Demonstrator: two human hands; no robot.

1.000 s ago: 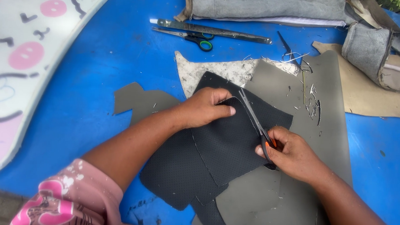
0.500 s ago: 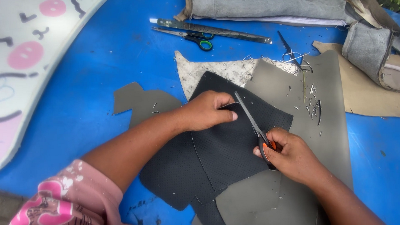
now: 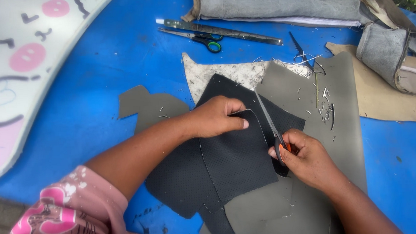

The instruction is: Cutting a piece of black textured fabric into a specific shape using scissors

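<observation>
Cutting into a black perforated sheet [image 3: 237,153] spread on a blue worktop [image 3: 99,89], a person works scissors [image 3: 270,123] with the right hand [image 3: 308,159], fingers clenched through the orange handles and the blades pointing away from the body along the sheet's right side. The left hand [image 3: 215,116] lies flat on the sheet just left of the blades, its fingers pinching a curved cut edge, apparently to keep the material taut and stop it sliding as the blades bite. The sheet rests partly on a grey panel [image 3: 329,107] that reaches out to its right and toward the person, serving as a backing layer; a smaller grey offcut [image 3: 147,108] lies to its left, touching its edge. A pale, speckled piece [image 3: 211,77] shows from under the sheet's far side, strewn with fine trimmings. Farther beyond the sheet lie a steel ruler [image 3: 223,31] and a second pair of scissors [image 3: 200,38] with green handles, side by side, set within reach. Grey fabric rolls [image 3: 282,3] sit beyond those, and a white board with pink spots [image 3: 23,59] lies well to the sheet's left.
</observation>
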